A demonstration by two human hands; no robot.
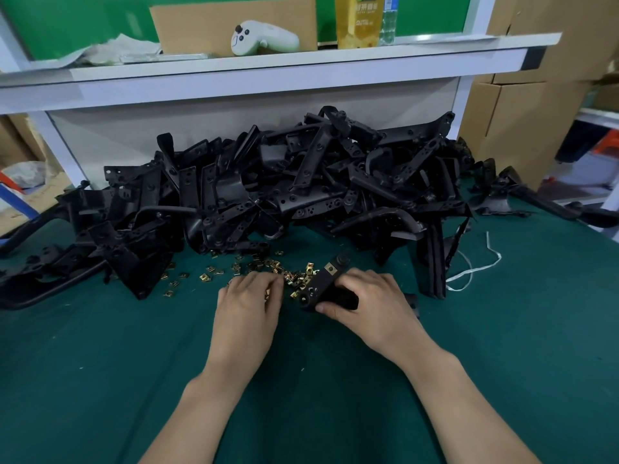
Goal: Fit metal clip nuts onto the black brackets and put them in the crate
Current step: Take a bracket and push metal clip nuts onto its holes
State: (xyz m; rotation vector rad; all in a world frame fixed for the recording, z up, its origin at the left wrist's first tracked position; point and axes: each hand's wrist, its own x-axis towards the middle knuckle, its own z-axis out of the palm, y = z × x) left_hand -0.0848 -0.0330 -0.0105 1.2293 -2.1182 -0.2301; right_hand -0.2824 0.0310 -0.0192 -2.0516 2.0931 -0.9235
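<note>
The right hand (365,304) grips a stiff, probably light black bracket (323,284) by its thick end on the counter (134,363), while the left hand (249,303) curls its fingers (264,283) over small, likely slippery clip nuts (296,277) beside it, though I cannot tell whether it pinches one.

The only lettering I can find from here is on the tall yellow pack (360,23) standing on the shelf (335,58). It shows a row of pale Chinese characters beneath a round green emblem, with smaller lines under them, all too soft for me to read. The clear bottle (388,28) just beside it wears a blue label, and I cannot make out its print either.
</note>
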